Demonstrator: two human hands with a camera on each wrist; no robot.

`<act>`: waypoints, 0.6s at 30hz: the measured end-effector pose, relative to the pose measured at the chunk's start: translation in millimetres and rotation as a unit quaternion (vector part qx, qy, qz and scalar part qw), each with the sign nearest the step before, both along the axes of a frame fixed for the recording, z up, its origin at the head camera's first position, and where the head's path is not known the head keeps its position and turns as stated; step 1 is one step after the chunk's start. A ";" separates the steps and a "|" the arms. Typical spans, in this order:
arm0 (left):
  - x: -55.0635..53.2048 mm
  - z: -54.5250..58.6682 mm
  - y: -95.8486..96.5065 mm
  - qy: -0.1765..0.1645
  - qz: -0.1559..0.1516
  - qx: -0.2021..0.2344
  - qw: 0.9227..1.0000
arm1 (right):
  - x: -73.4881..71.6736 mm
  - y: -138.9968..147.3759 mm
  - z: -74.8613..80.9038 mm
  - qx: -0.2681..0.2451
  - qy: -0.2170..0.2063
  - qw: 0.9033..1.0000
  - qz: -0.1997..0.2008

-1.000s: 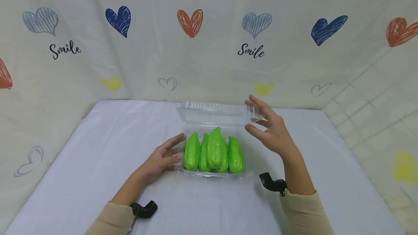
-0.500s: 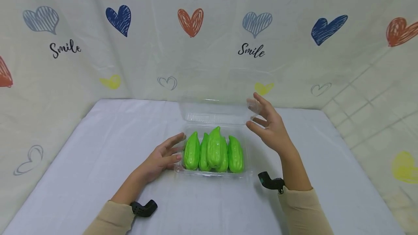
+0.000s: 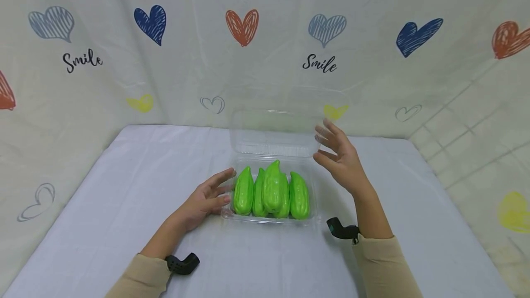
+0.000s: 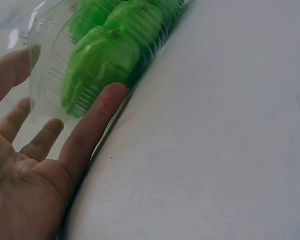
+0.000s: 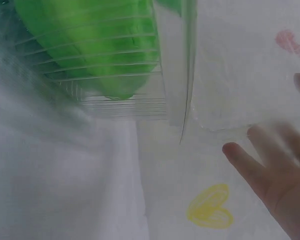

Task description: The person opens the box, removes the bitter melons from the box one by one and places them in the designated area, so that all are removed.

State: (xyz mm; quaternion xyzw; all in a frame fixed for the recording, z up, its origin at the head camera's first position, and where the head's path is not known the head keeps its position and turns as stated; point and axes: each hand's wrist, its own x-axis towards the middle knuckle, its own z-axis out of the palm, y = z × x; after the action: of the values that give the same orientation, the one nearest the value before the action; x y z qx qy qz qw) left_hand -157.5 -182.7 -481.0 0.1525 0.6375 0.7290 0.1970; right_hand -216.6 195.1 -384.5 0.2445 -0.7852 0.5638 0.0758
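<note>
A clear plastic clamshell box stands on the table with its hinged lid tipped up and back. Inside lie several bright green, ridged vegetables with pointed tips, one of them on top of the others. My left hand rests against the box's left side, fingers spread; in the left wrist view, a finger lies along the lower edge of the wall. At the lid's right end is my right hand, fingers loosely extended and thumb apart. Its fingertips overlap the clear lid in the head view.
White cloth covers the table. Behind it hangs a pale curtain printed with hearts and lettering. A black wrist camera sits on the left wrist, another camera on the right.
The lid has swung farther up and back, from tilted over the rear of the box to leaning back. My right hand shifted slightly with it; the left hand stayed put.
</note>
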 end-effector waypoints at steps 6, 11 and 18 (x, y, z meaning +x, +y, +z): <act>-0.2 0.1 0.8 -0.005 0.004 -0.006 1.000 | -2.8 1.8 -7.0 -0.008 -0.018 1.000 -0.003; -0.5 0.7 1.1 -0.001 0.007 -0.010 1.000 | -4.7 1.7 -10.9 -0.018 -0.026 0.999 -0.002; -0.2 -0.2 0.6 0.000 0.006 -0.007 1.000 | -7.2 1.4 -16.5 -0.032 -0.042 0.999 0.009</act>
State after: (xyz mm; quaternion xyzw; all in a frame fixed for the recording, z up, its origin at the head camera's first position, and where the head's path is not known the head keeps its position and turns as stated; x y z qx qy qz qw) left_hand -157.7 -182.1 -481.1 0.1473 0.6435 0.7257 0.1938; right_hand -223.9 196.4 -401.1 0.2256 -0.7668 0.5992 0.0454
